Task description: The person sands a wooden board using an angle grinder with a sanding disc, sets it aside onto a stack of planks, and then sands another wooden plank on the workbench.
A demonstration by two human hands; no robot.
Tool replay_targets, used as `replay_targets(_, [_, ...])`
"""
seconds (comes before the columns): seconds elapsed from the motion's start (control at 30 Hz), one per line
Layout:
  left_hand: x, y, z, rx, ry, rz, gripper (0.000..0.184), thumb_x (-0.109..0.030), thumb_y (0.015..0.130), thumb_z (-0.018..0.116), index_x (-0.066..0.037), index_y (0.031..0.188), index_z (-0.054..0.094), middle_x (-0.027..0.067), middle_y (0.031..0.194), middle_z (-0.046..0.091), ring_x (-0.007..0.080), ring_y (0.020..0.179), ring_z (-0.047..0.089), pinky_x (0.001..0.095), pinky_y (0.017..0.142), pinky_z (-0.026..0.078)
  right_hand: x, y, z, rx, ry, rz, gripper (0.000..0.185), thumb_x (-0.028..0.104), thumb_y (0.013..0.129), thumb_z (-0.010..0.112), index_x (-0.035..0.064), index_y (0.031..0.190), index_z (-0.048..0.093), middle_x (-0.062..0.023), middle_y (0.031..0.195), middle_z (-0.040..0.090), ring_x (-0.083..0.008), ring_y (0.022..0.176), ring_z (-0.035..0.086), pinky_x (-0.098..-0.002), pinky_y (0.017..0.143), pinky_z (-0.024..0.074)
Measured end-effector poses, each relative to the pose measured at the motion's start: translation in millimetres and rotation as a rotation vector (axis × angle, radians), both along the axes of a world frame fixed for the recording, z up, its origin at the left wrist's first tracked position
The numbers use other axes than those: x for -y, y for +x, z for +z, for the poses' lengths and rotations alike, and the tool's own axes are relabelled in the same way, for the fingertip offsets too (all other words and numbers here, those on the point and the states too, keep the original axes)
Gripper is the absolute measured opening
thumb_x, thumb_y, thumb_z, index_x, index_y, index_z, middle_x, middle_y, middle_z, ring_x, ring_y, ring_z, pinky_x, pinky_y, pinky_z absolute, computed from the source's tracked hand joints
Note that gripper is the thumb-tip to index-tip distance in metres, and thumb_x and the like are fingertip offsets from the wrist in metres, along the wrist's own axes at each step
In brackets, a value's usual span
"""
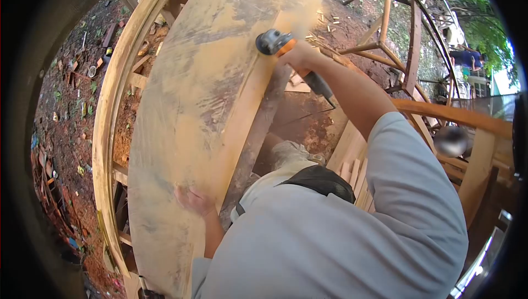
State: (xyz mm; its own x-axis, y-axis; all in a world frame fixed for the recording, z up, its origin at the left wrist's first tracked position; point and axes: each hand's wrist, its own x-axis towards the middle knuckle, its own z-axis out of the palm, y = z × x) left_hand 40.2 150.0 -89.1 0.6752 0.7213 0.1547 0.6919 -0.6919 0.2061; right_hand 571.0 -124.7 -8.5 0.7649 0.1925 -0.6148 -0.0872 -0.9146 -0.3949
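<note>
My right hand [301, 58] grips an orange-and-grey angle grinder [283, 46] with a dark round disc at its head. The disc is against a pale wooden plank [250, 98] on the worktop, toward its far end. Dust blurs the area just beyond the disc. Behind my wrist, the grinder's grey rear body and cord come out below the forearm. My left hand [196, 200] lies on the dusty wooden worktop [181, 106], nearer my body, with its fingers stretched out and nothing held.
A curved wooden frame [107, 128] runs along the left. Chair-like wooden frames [385, 40] stand at the upper right, and stacked planks [349, 153] lie beside my legs. The grinder's cord trails below my arm. A person [467, 59] is far off at right.
</note>
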Motion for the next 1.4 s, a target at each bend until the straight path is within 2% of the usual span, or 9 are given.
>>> replay_targets(0.33, [5.4, 9.9, 0.6, -0.088, 0.062, 0.089, 0.038, -0.023, 0.098, 0.054, 0.01, 0.088, 0.071, 0.0262, 0.145, 0.051, 0.0452, 0.133, 0.048, 0.0566, 0.111, 0.039, 37.1, 123.9, -6.3, 0.068, 0.084, -0.098, 0.043, 0.032, 0.066, 0.086, 0.0075, 0.101, 0.08, -0.0114, 0.099, 0.077, -0.021, 0.089, 0.071, -0.0349, 0.081, 0.0568])
replay_targets(0.47, [5.8, 12.9, 3.1, -0.085, 0.003, 0.106, 0.038, -0.022, 0.098, 0.054, 0.01, 0.087, 0.071, 0.0253, 0.148, 0.048, 0.0443, 0.136, 0.046, 0.0562, 0.112, 0.038, 40.6, 108.3, 7.5, 0.049, 0.197, -0.202, 0.031, 0.023, 0.07, 0.087, 0.0036, 0.093, 0.078, -0.0038, 0.087, 0.073, -0.0145, 0.075, 0.066, -0.0318, 0.067, 0.0527])
replay_targets(0.53, [8.7, 6.3, -0.5, -0.084, -0.045, 0.093, 0.039, -0.023, 0.098, 0.054, 0.01, 0.087, 0.071, 0.0245, 0.149, 0.048, 0.0435, 0.137, 0.045, 0.0561, 0.112, 0.038, 27.5, 71.5, 46.5, -0.011, -0.002, -0.154, 0.032, 0.022, 0.071, 0.087, 0.0041, 0.096, 0.078, -0.0065, 0.086, 0.073, -0.0157, 0.075, 0.067, -0.034, 0.069, 0.054])
replay_targets(0.57, [6.2, 0.4, -1.8, -0.136, -0.04, 0.101, 0.039, -0.023, 0.099, 0.053, 0.009, 0.087, 0.072, 0.0235, 0.149, 0.048, 0.0425, 0.138, 0.044, 0.0554, 0.112, 0.038, 65.8, 80.4, -48.8, -0.046, 0.085, -0.007, 0.036, 0.021, 0.07, 0.086, 0.005, 0.101, 0.077, -0.0071, 0.087, 0.073, -0.0165, 0.078, 0.067, -0.035, 0.072, 0.0543])
replay_targets(0.7, [9.6, 7.7, 3.4, -0.208, -0.078, 0.167, 0.04, -0.025, 0.099, 0.052, 0.007, 0.089, 0.073, 0.0211, 0.15, 0.048, 0.0403, 0.14, 0.043, 0.0539, 0.112, 0.038, 28.9, -25.8, -0.5, 0.002, 0.24, 0.087, 0.038, 0.02, 0.069, 0.085, 0.0033, 0.1, 0.071, -0.0076, 0.084, 0.07, -0.0174, 0.077, 0.064, -0.0351, 0.071, 0.0531])
replay_targets(0.87, [12.8, 13.8, 14.8, -0.141, -0.021, 0.118, 0.04, -0.026, 0.1, 0.05, 0.008, 0.094, 0.073, 0.0218, 0.149, 0.048, 0.0416, 0.137, 0.046, 0.0533, 0.11, 0.04, 54.9, 23.8, -16.1, 0.047, 0.219, 0.181, 0.036, 0.021, 0.072, 0.084, 0.0063, 0.104, 0.075, -0.0051, 0.086, 0.072, -0.0157, 0.077, 0.066, -0.0336, 0.071, 0.0539])
replay_targets(1.0, [7.9, 10.7, 7.0, -0.111, 0.015, 0.06, 0.04, -0.025, 0.101, 0.05, 0.009, 0.096, 0.071, 0.0226, 0.148, 0.049, 0.0425, 0.133, 0.05, 0.0537, 0.108, 0.041, 81.8, 107.2, -38.3, 0.03, 0.151, -0.18, 0.033, 0.023, 0.072, 0.086, 0.0063, 0.099, 0.079, -0.0051, 0.091, 0.075, -0.0155, 0.08, 0.069, -0.0328, 0.073, 0.0544])
replay_targets(1.07, [7.5, 11.0, 8.9, -0.133, 0.014, 0.057, 0.04, -0.025, 0.1, 0.05, 0.009, 0.096, 0.071, 0.0226, 0.148, 0.049, 0.0422, 0.134, 0.05, 0.0537, 0.108, 0.041, 60.1, 102.1, 13.2, 0.021, 0.082, -0.166, 0.031, 0.022, 0.071, 0.085, 0.0051, 0.096, 0.079, -0.0058, 0.09, 0.074, -0.0156, 0.08, 0.068, -0.0331, 0.073, 0.0543])
replay_targets(1.4, [9.1, 13.8, 7.7, -0.126, 0.027, 0.08, 0.038, -0.024, 0.101, 0.051, 0.008, 0.096, 0.073, 0.0222, 0.148, 0.049, 0.0399, 0.134, 0.05, 0.0533, 0.108, 0.042, 72.8, 71.3, -6.1, -0.057, 0.252, -0.205, 0.036, 0.02, 0.071, 0.085, 0.0068, 0.104, 0.077, -0.0013, 0.088, 0.071, -0.0144, 0.077, 0.066, -0.032, 0.07, 0.0522])
